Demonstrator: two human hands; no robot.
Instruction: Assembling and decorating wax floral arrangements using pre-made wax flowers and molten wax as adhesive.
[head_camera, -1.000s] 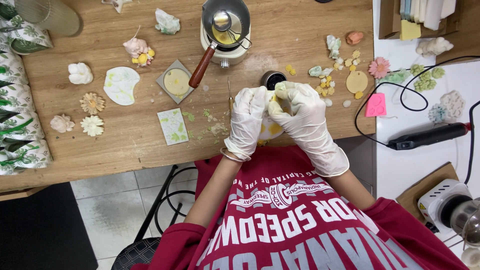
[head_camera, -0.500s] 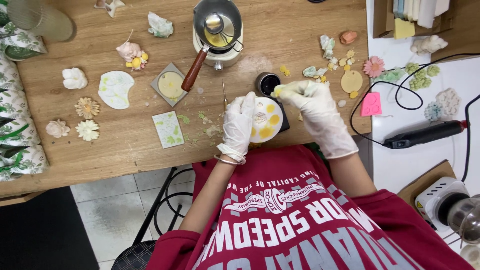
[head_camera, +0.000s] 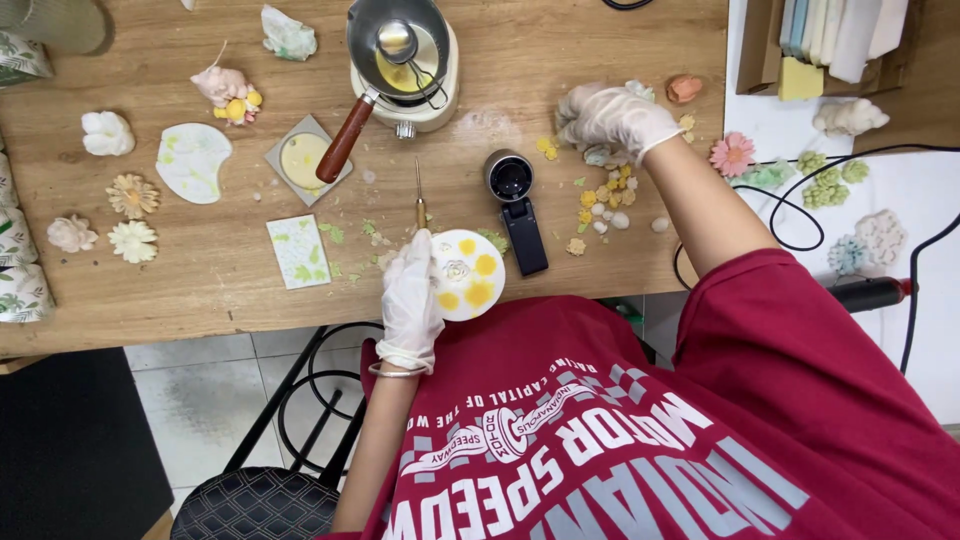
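Hands part: right reaches out, left keeps the round mould

Separation of the hands is the change shown. A second ago both gloved hands met over the white round mould (head_camera: 467, 274) at the near table edge; half a second ago the right began to lift away. Now the right hand (head_camera: 612, 117) lies well apart, extended to the scatter of small wax pieces (head_camera: 606, 196) on the far right of the wooden table (head_camera: 200, 290). Its fingers are curled downward over the pale green and white pieces there; whether they pinch one cannot be told. The left hand (head_camera: 412, 296) steadies the mould from its left side, fingers laid flat and close together against the rim. The work appears to have passed from pressing at the mould to fetching a further piece for it.

Counts: one mould, carrying four yellow discs and one white rosette at its centre. One melting pot (head_camera: 400, 50) with wooden handle, holding yellow wax and a small ladle. One black cylindrical tool (head_camera: 512, 178) just beyond the mould, and one thin pointed tool (head_camera: 419, 195) beside it. Two flat square tiles to the left. Three flower casts (head_camera: 120, 222) stand near the left edge, with a further white lump above them.
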